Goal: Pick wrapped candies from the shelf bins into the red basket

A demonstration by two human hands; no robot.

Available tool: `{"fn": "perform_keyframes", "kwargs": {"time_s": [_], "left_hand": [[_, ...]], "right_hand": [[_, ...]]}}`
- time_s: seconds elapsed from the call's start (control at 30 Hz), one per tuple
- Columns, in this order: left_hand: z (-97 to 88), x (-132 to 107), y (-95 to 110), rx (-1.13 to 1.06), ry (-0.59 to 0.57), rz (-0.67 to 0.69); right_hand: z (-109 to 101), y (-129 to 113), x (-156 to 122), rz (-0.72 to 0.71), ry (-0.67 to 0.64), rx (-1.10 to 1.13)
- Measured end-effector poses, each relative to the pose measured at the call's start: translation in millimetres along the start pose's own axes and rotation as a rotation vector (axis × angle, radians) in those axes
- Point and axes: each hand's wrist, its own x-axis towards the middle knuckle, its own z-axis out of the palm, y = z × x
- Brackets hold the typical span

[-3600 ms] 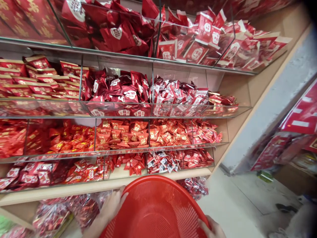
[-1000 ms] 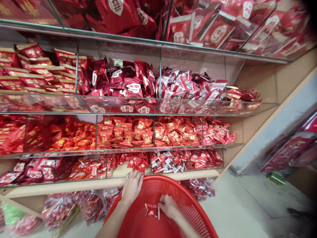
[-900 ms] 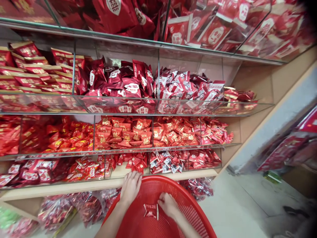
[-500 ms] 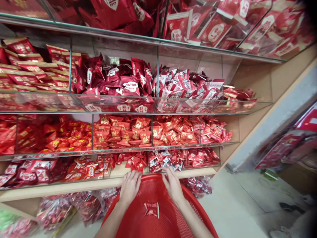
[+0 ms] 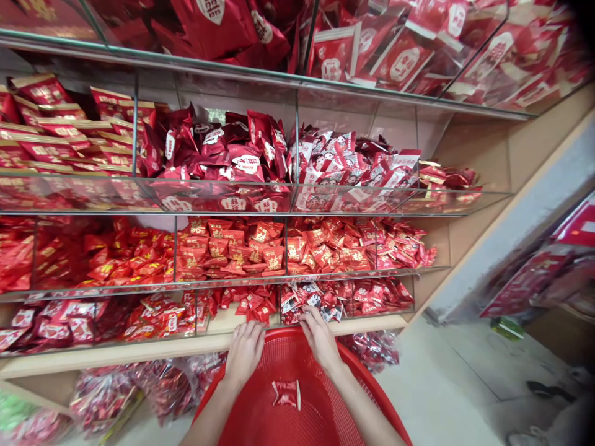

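Downward from the head camera, both forearms reach forward over a red mesh basket (image 5: 372,396). The left hand (image 5: 245,353) lies palm-down, fingers loosely together, on the basket's far rim, holding nothing. The right hand (image 5: 320,339), fingers narrowly bunched and empty, touches the front of a clear bin (image 5: 320,316) of photo-printed packets. One folded red packet (image 5: 286,394) lies inside the basket. Gold double-happiness characters mark red bags on the shelves (image 5: 214,9).

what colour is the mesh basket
Bright red: the plastic mesh basket shows best in the head view.
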Motion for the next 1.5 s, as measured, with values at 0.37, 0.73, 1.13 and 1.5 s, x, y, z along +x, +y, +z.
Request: {"fn": "perform_keyframes", "kwargs": {"time_s": [0.37, 0.73, 1.13, 1.5], "left_hand": [[0.2, -0.1, -0.4, 0.013, -0.027, -0.001], [-3.6, 1.5, 3.2, 0.018, -0.028, -0.001], [-5.9, 3.3, 4.0, 0.014, -0.057, -0.014], [-3.6, 3.0, 2.8, 0.043, -0.055, -0.022]], "right_hand": [[-19.0, 3.4, 0.5, -0.101, -0.038, -0.047], [-34.6, -5.2, -10.2, 0.190, -0.088, 0.323], [34.6, 52.5, -67.4, 0.889, -0.400, 0.513], [46.8, 64.7, -86.7, 1.035, -0.431, 0.283]]}}
